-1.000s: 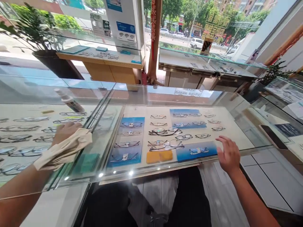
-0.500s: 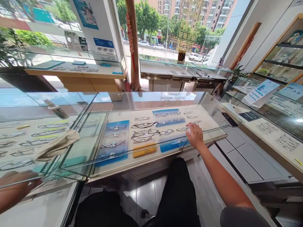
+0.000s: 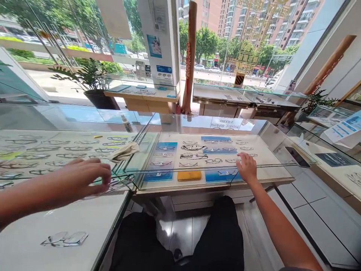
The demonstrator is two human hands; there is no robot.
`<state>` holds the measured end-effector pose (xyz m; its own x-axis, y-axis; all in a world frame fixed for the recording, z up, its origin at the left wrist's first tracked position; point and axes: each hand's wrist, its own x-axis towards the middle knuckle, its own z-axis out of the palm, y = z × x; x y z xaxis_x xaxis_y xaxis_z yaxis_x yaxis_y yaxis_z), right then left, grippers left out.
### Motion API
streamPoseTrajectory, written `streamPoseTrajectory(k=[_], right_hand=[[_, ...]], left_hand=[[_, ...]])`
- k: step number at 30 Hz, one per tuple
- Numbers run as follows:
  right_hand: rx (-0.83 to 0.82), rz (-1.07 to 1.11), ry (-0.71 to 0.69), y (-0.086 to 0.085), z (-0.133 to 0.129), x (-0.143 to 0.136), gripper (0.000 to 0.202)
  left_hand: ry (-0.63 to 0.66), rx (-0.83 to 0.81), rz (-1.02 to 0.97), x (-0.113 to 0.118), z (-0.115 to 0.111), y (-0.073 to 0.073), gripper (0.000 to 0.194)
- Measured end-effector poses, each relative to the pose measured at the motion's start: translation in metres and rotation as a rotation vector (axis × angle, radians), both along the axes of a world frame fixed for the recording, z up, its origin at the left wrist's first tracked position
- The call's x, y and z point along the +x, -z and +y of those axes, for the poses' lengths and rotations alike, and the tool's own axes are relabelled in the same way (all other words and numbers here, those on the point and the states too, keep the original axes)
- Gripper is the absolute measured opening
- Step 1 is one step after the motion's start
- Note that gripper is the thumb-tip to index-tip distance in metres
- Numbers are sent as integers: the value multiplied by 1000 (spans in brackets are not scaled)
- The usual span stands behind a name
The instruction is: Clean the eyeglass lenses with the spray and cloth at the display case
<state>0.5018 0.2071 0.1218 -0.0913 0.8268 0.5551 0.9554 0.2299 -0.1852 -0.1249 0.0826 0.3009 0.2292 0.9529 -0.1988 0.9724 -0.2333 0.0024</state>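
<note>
My left hand (image 3: pixel 88 175) reaches over the left glass counter, thumb and fingers apart with nothing between them. Just past its fingertips lies a pair of eyeglasses (image 3: pixel 122 181) near the counter's front edge; whether a fingertip touches it I cannot tell. A crumpled beige cloth (image 3: pixel 124 151) rests on the glass beyond. My right hand (image 3: pixel 247 167) is on the front edge of the right glass display case (image 3: pixel 270 167), fingers loosely spread and holding nothing. Below the glass, several eyeglasses (image 3: pixel 193 147) sit in rows, some on blue cards, near a yellow case (image 3: pixel 189 175).
Another pair of eyeglasses (image 3: pixel 66 239) lies on a white surface at lower left. A small spray bottle (image 3: pixel 126 123) stands on the glass behind the cloth. At right are a dark phone (image 3: pixel 297 156) and another display counter. A wooden post (image 3: pixel 190 56) rises beyond.
The view has swung left. My left hand has come up and forward from the counter edge, toward the eyeglasses and cloth. My right hand stays on the glass edge.
</note>
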Motion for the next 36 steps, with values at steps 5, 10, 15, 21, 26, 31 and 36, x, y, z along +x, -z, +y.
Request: streamPoseTrajectory(k=[5,10,15,21,26,31,36], right_hand=[[20,-13,4,2,0,2,36],[44,-60,15,6,2,6,36],[57,-95,12,8,3,7,34],[60,-101,18,6,1,4,34],[60,-111,38,5,-4,2,36],[80,-157,44,6,-5,6,40],[91,-173,49,10,-2,11,44]], left_hand=[[86,33,66,120,91,-57,16],[186,235,-42,204,182,-31,39],[208,276,22,250,243,14,42],[278,291,96,270,277,50,23],[289,290,117,271,285,67,31],[276,279,124,272,283,71,33],[281,269,114,272,272,68,33]])
